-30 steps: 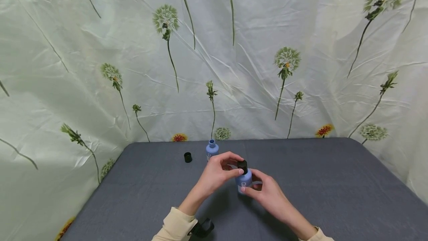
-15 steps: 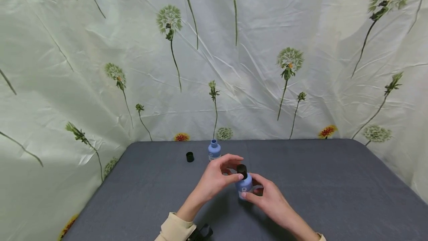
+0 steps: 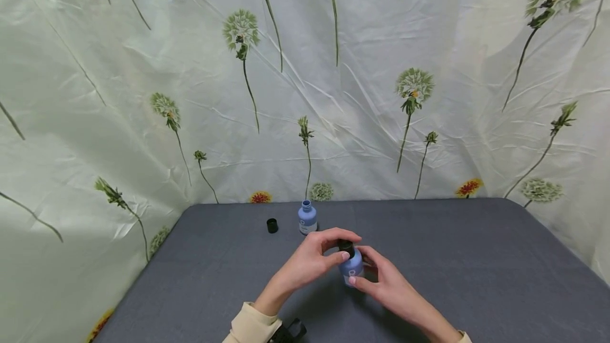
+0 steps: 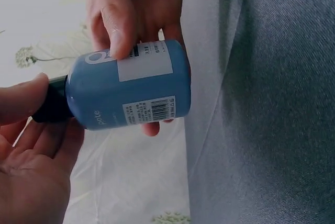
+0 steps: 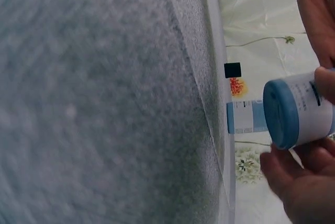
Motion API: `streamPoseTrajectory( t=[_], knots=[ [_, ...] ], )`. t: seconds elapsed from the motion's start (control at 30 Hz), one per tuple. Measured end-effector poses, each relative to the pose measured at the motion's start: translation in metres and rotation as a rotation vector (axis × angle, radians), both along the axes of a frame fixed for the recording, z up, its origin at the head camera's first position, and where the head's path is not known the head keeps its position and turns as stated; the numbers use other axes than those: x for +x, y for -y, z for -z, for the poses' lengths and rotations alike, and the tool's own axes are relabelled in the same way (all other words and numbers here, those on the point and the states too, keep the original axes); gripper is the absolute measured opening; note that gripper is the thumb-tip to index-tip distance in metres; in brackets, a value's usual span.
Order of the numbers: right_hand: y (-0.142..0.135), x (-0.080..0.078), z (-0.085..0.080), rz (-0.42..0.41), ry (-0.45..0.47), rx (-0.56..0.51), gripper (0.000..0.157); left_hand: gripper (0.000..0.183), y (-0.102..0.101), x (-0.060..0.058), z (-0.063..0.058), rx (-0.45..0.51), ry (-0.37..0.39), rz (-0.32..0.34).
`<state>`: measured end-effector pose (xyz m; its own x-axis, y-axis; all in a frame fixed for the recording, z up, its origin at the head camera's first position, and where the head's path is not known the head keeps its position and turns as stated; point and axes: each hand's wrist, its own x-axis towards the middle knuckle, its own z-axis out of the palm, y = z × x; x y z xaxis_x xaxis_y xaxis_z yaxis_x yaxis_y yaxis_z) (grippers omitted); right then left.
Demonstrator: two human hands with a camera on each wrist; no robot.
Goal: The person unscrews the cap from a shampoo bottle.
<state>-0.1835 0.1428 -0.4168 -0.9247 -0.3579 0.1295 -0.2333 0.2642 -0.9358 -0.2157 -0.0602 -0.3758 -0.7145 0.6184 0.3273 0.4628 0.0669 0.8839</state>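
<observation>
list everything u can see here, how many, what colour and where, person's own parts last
held bottle: 1, blue with pale labels, between both hands, off the table
cap on the held bottle: 1, black, at the bottle's neck
open bottle: 1, blue with a pale label, upright near the table's far edge
loose cap: 1, black, on the table, left of the open bottle in the head view
table: 1, dark grey, under everything
backdrop: pale with green and red-orange flower prints, behind the table
black device: 1, black, at the left wrist, partly cut off
sleeves: 2, cream, right one barely showing
left hand: 1, bare, pinching the held bottle's cap
right hand: 1, bare, gripping the held bottle's body
</observation>
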Motion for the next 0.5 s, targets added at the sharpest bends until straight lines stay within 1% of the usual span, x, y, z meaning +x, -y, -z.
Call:
streamPoseTrajectory(
  t=[0.07,0.13,0.23,0.3,0.47,0.5],
  knots=[
    [-0.0005,-0.0009,0.0002,-0.026,0.012,-0.027,0.06,0.031,0.0,-0.0002,-0.0006,0.03,0.012,-0.015],
    [-0.0009,-0.0012,-0.0004,-0.035,0.025,-0.045,0.06,0.03,0.0002,-0.0003,-0.0006,0.058,0.026,-0.03],
    [-0.0005,-0.0007,-0.0022,-0.007,0.027,-0.047,0.061,0.03,0.0005,0.0004,-0.0003,0.089,0.043,-0.055],
    [0.0006,0.0007,-0.0036,0.035,0.021,-0.033,0.061,0.029,0.0001,0.001,0.0002,0.09,0.042,-0.101],
    [0.0068,0.0044,-0.0054,0.148,0.003,0.005,0.059,0.027,-0.0034,0.0028,0.0009,0.064,0.024,-0.261],
    [0.0081,0.0049,-0.0054,0.167,0.002,0.012,0.059,0.027,-0.0041,0.0031,0.001,0.062,0.023,-0.28]
  ],
)
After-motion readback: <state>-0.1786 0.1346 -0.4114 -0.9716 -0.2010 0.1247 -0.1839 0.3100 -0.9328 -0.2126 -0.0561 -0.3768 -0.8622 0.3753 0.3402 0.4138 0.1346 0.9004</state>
